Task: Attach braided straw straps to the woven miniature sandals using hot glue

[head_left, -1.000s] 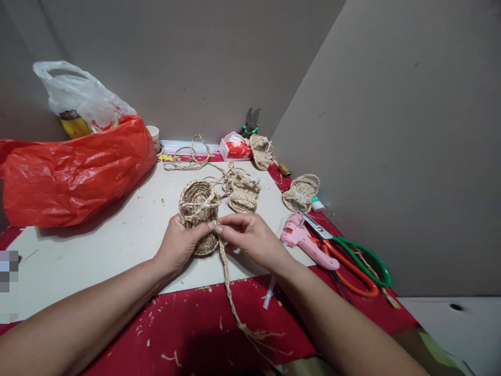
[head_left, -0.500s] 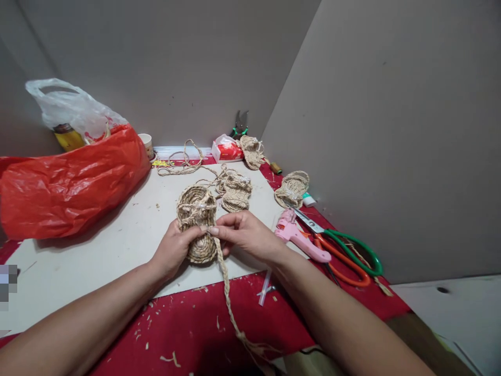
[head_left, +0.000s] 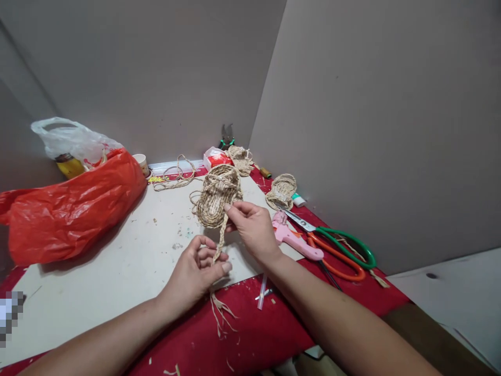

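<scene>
Partly, right hand (head_left: 254, 230) hides sandal (head_left: 215, 201).

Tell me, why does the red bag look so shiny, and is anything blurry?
In the head view, light glints off the crinkled red bag, making white streaks; the straw sandal and both hands, left hand and right hand, look sharp; a pixelated patch sits at the left edge; the walls lean from lens distortion.
</scene>
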Demonstrator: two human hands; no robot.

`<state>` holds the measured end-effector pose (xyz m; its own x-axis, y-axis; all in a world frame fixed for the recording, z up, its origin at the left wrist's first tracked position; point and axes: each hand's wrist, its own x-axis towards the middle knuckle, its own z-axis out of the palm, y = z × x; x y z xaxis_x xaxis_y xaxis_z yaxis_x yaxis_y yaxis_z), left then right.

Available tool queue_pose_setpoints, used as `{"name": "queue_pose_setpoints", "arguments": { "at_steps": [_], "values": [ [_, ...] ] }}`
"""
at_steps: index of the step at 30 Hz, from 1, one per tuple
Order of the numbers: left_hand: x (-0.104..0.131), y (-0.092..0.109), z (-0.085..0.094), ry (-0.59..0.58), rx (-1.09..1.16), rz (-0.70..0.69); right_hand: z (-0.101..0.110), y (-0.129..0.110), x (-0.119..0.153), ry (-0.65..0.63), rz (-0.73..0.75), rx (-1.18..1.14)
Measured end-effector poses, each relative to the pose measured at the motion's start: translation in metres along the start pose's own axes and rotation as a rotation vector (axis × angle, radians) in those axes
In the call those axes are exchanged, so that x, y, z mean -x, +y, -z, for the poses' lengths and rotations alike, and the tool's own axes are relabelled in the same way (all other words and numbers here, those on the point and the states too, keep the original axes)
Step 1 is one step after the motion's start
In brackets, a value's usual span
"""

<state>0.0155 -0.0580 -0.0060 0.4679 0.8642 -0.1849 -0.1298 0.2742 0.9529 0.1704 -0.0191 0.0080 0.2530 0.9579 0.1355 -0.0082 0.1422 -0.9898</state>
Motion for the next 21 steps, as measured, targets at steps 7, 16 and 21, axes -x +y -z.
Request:
{"name": "queue_pose_setpoints", "arguments": {
  "at_steps": [7, 16, 21],
  "values": [
    [-0.002, 0.018, 0.022, 0.121, -0.710, -0.461, 0.003, -0.005, 0.001, -0.090, 0.074, 0.103],
    [-0.012, 0.059, 0.055, -0.256, -1.069, -0.648, 0.014, -0.014, -0.004, -0.309, 0.033, 0.147],
    [-0.007, 0.075, 0.053, -0.303, -1.065, -0.526, 0.017, -0.016, -0.004, -0.425, -0.024, 0.132]
  ]
}}
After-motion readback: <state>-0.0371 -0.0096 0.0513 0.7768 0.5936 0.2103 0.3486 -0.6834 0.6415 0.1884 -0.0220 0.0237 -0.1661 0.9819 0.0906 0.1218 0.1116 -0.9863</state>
